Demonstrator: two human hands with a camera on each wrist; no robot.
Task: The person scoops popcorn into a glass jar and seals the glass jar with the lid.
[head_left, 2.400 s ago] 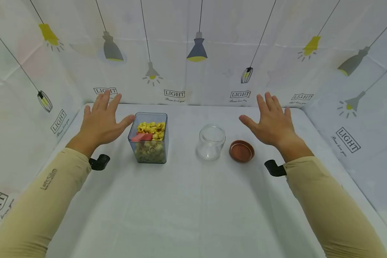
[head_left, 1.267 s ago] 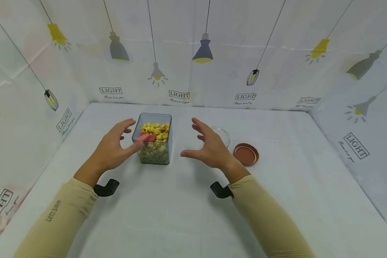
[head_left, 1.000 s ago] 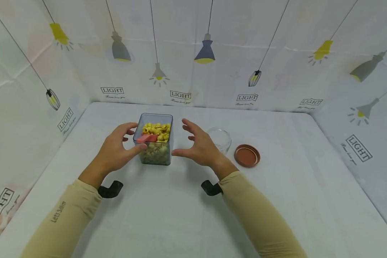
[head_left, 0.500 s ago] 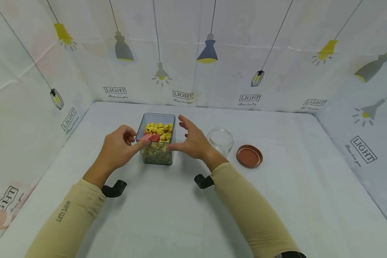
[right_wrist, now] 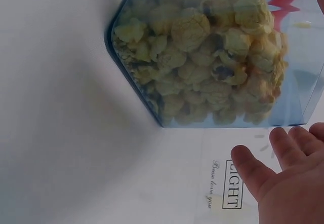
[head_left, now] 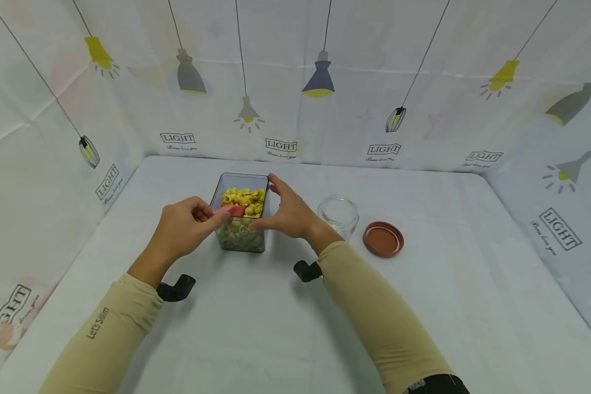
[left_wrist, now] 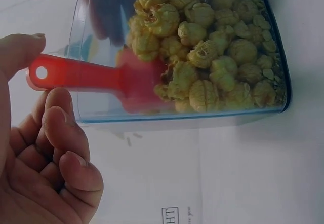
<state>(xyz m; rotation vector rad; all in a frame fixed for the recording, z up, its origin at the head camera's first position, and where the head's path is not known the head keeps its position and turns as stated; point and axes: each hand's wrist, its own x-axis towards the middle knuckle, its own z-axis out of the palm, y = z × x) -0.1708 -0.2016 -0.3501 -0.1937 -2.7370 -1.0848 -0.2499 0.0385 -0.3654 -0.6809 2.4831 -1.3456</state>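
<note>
A clear bluish container (head_left: pixel 241 234) of yellow popcorn (head_left: pixel 246 199) stands on the white table, with a red scoop (left_wrist: pixel 81 74) lying in it. My left hand (head_left: pixel 182 227) pinches the scoop's handle end, which sticks out over the rim; in the left wrist view thumb and forefinger meet it near its round hole. At the container's other side is my right hand (head_left: pixel 295 214). Its thumb overlaps the front wall and its fingertips reach the back right corner of the rim. In the right wrist view the lower fingers (right_wrist: pixel 253 171) are spread, fairly straight, beside the wall.
To the right of the container stands an open clear glass jar (head_left: pixel 339 213), partly behind my right hand. A brown round lid (head_left: pixel 383 239) lies farther right on the table (head_left: pixel 256 323). Behind the table rises a white backdrop (head_left: pixel 276 54) printed with lamps.
Both hands have come inward and down to the container from raised, spread positions. The left fingers have drawn together on the scoop's handle; the right hand has moved left against the container's side.
</note>
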